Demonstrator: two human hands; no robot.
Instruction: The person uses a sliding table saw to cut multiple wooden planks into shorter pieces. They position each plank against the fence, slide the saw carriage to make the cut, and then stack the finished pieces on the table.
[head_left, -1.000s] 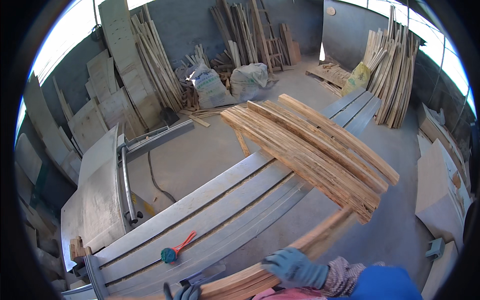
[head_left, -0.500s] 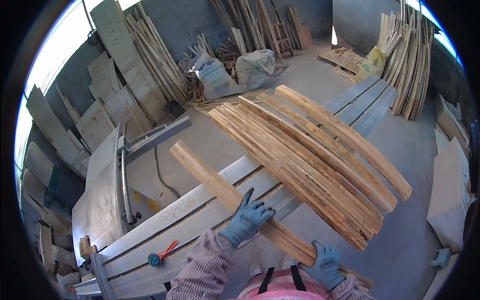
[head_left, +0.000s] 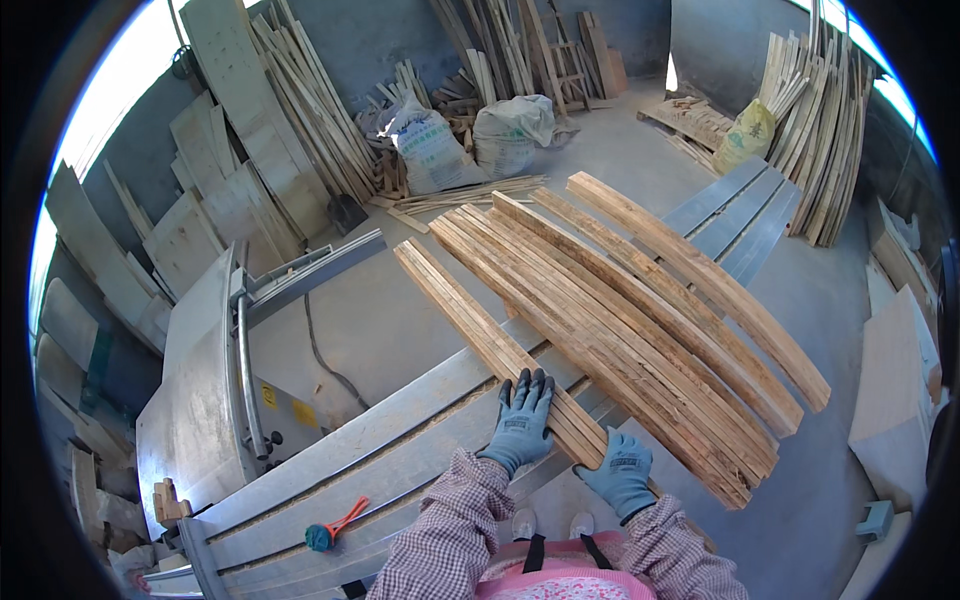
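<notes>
A narrow bundle of light wooden strips (head_left: 470,327) lies slantwise over the slotted metal bench (head_left: 370,450), its far end beyond the bench's far edge. My left hand (head_left: 521,422), in a blue-grey glove with dark fingertips, is closed over its middle from above. Nearer to me, my right hand (head_left: 618,473), gloved alike, grips the bundle around its side; the near end is mostly hidden by this hand and sleeve. Just right of the bundle, a row of similar strips (head_left: 600,345) lies side by side across the bench. Two separate strips (head_left: 700,262) lie beyond that row.
An orange-handled tool with a teal head (head_left: 320,537) rests on the bench at left. A metal-topped machine table (head_left: 195,400) with a rail stands at far left. Filled sacks (head_left: 430,150) and leaning boards (head_left: 270,110) line the back wall; pale panels (head_left: 890,400) stand at right.
Both hands have moved the wooden bundle right and away from me, nearer to the row. My left hand has shifted along with it, now fingers forward. The view has shifted slightly.
</notes>
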